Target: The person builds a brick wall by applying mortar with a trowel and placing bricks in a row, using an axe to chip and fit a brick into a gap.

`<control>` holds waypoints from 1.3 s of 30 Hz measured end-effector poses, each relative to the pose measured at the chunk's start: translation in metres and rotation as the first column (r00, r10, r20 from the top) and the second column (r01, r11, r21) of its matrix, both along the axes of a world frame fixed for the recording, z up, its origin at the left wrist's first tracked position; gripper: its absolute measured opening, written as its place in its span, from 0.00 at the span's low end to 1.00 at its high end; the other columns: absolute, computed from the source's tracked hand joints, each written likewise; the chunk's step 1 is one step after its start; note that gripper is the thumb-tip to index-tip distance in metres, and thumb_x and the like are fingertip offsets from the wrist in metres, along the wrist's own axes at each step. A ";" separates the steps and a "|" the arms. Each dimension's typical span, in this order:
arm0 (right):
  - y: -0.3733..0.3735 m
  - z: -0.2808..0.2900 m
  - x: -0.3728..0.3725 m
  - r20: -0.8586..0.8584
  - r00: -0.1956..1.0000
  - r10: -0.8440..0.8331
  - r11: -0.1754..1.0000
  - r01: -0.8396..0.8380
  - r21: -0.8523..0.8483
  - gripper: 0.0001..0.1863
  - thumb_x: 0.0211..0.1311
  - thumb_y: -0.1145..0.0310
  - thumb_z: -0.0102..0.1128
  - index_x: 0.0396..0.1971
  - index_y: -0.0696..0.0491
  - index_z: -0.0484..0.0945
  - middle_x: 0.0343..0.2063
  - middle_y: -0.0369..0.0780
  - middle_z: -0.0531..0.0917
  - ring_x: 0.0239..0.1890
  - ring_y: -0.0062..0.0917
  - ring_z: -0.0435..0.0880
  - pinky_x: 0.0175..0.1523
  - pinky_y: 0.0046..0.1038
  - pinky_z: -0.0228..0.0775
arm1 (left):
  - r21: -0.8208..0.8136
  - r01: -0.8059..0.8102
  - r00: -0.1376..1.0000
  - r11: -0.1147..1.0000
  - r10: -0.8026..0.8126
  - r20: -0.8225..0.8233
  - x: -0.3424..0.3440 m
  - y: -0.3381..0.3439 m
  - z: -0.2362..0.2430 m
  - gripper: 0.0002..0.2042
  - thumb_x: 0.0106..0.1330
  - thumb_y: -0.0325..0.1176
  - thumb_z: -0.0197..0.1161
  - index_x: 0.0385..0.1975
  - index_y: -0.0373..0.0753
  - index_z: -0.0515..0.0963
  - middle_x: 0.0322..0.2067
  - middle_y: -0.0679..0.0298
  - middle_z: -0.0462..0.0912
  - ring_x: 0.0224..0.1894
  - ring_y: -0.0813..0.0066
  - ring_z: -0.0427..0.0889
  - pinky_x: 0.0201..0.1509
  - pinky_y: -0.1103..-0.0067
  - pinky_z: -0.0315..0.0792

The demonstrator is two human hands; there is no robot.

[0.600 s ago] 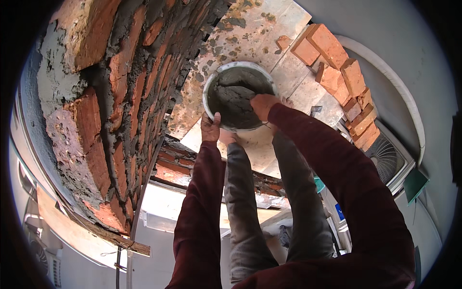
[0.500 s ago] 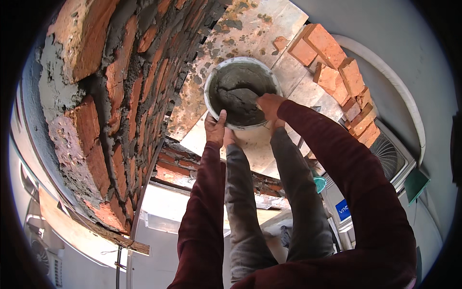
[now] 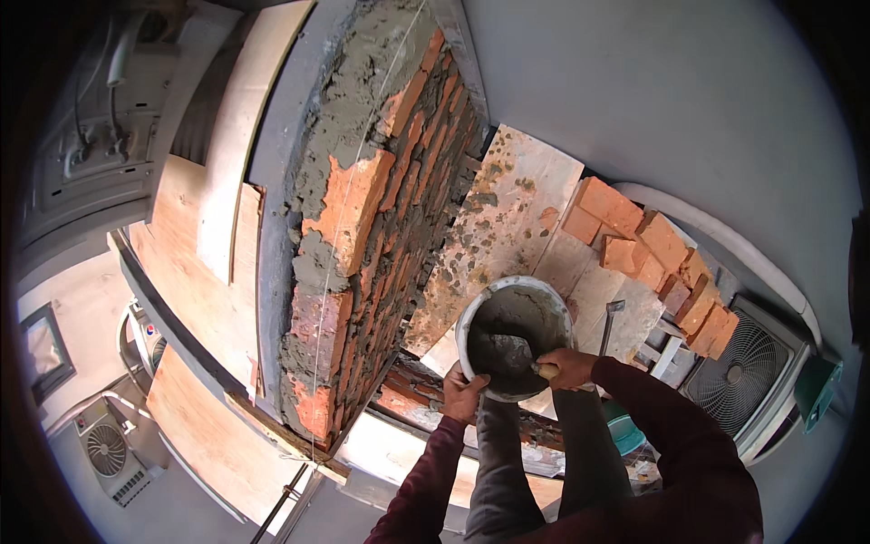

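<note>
A round bucket (image 3: pixel 464 325) with a pale rim stands in front of my legs, its inside coated with wet grey mortar (image 3: pixel 494 319). The fingers of my left hand (image 3: pixel 463 396) are closed on the bucket's near left rim. My right hand (image 3: pixel 569 368) is wrapped round the handle of a trowel (image 3: pixel 509 354), whose blade is down in the bucket at the mortar. To the left rises a brick wall (image 3: pixel 362 218) with mortar in its joints and spread along its top. A thin white string (image 3: pixel 362 136) runs along the wall's top.
Stacked loose bricks (image 3: pixel 639 231) lie at the right of the mortar-spotted boards (image 3: pixel 507 195). A hammer-like metal tool (image 3: pixel 612 322) is beside the bucket. An air-conditioner unit (image 3: pixel 739 372) and green container (image 3: pixel 623 430) sit at the right. Plywood sheets (image 3: pixel 208 354) lie beyond the wall.
My view has swung left, showing more of the wall's top and the string. The bucket now appears lower and further right in the picture. Both hands keep their holds; the trowel stays inside.
</note>
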State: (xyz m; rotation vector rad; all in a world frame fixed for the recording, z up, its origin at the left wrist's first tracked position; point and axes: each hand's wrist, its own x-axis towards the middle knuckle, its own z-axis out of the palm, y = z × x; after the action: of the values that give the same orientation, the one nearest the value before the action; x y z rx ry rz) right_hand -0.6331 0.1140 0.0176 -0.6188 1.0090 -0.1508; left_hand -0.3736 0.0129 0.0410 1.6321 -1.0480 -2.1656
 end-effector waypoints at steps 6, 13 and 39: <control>-0.013 0.154 -0.033 -0.079 0.996 -0.030 0.998 0.026 -0.051 0.36 0.50 0.67 0.60 0.63 0.56 0.65 0.22 0.39 0.78 0.18 0.21 0.78 0.23 0.24 0.72 | 0.065 -0.162 0.978 0.985 0.169 -0.124 0.005 -0.010 0.105 0.12 0.54 0.15 0.60 0.38 0.34 0.79 0.35 0.63 0.84 0.36 0.75 0.82 0.45 0.77 0.76; -0.051 0.293 -0.039 -0.157 0.979 -0.128 0.956 0.079 -0.284 0.35 0.51 0.68 0.59 0.62 0.60 0.64 0.21 0.40 0.79 0.16 0.21 0.78 0.23 0.24 0.72 | 0.120 -0.400 0.878 0.909 0.418 -0.233 0.021 -0.005 0.149 0.14 0.52 0.15 0.59 0.38 0.35 0.78 0.33 0.64 0.83 0.35 0.74 0.81 0.44 0.77 0.75; -0.236 0.215 -0.102 -0.773 0.513 -0.374 0.691 -0.402 -0.601 0.18 0.66 0.59 0.49 0.43 0.61 0.70 0.29 0.55 0.80 0.35 0.51 0.80 0.43 0.47 0.70 | 0.063 -0.582 0.800 0.811 0.557 0.224 0.131 0.006 0.143 0.11 0.48 0.17 0.60 0.32 0.37 0.75 0.31 0.63 0.80 0.30 0.72 0.79 0.37 0.76 0.77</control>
State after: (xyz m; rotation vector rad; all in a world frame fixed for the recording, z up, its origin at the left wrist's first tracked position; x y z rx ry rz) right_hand -0.7355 -0.1224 0.2329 -1.5728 1.9878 -0.2413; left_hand -0.2426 0.0190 0.1835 1.9349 -0.3644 -1.7143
